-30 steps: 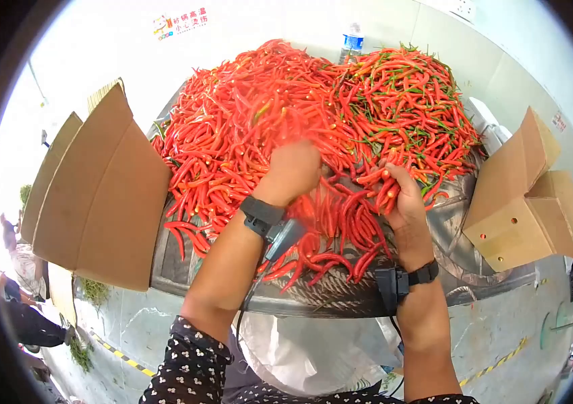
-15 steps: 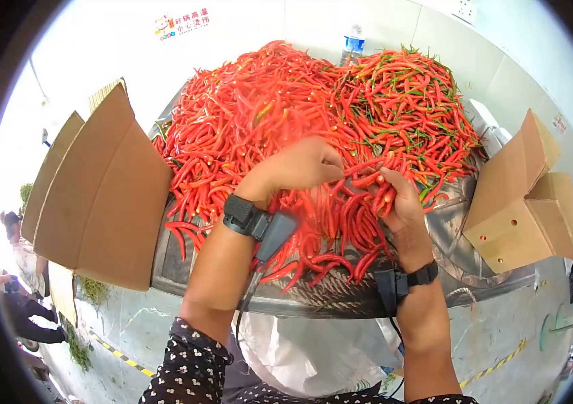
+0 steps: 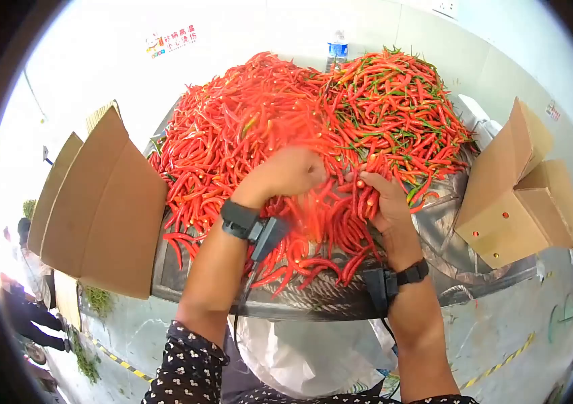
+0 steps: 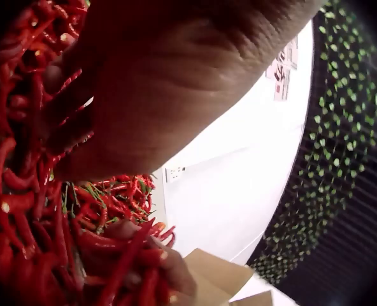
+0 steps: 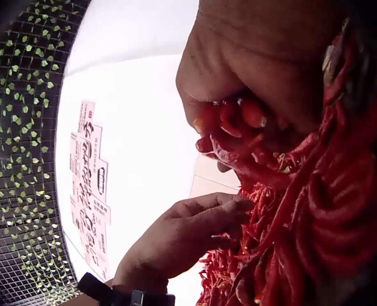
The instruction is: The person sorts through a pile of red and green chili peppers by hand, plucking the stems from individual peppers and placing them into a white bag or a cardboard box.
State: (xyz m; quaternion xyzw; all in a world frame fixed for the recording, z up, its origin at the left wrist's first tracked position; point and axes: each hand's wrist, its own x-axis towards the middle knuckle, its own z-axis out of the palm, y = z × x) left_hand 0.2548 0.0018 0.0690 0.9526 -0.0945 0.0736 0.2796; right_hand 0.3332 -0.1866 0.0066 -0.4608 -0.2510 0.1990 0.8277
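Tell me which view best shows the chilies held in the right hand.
The right wrist view: the held chilies appear up close, their ends poking from the right hand. The head view shows them small and partly hidden; the left wrist view catches them dim, low in the frame.

a pale wall (image 3: 360, 30) bears a red-lettered sign (image 3: 172, 42) and a socket (image 3: 445, 7); yellow-black tape (image 3: 125, 365) marks the grey floor (image 3: 495, 316); bright light floods the left side.
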